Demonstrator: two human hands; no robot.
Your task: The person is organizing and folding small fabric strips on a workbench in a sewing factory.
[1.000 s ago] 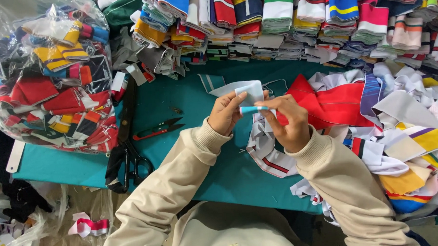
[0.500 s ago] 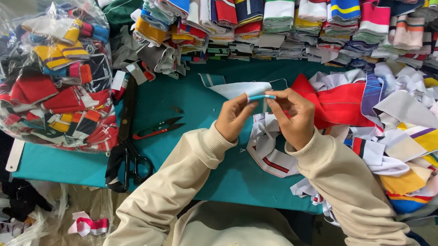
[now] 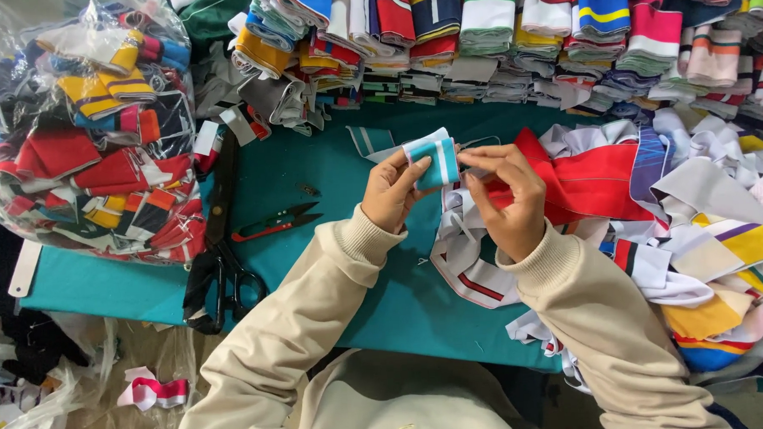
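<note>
Fabric, a small folded knit collar piece [image 3: 434,160] in turquoise with a white stripe, sits raised above the middle of the teal table [image 3: 349,241], pinched between both hands. The left hand [image 3: 393,193] grips its lower left edge, thumb pressed against the front and the other fingers curled behind it. The right hand [image 3: 503,193] meets the piece at its right edge, thumb and forefinger closed together on a corner or thread there; what exactly they pinch is too small to tell. Beneath the hands lies a white collar strip with a red stripe [image 3: 468,275]. Just right of it a loose heap of red, white, grey and yellow collar pieces [image 3: 694,212] covers the table's right side. Left of the hands, small red-handled thread snips [image 3: 276,221] lie on bare cloth, and large black scissors [image 3: 222,245] lie near the front left edge. A clear plastic bag stuffed with coloured collars [image 3: 83,132] fills the left end, and stacked folded collars [image 3: 493,33] line the far edge.
</note>
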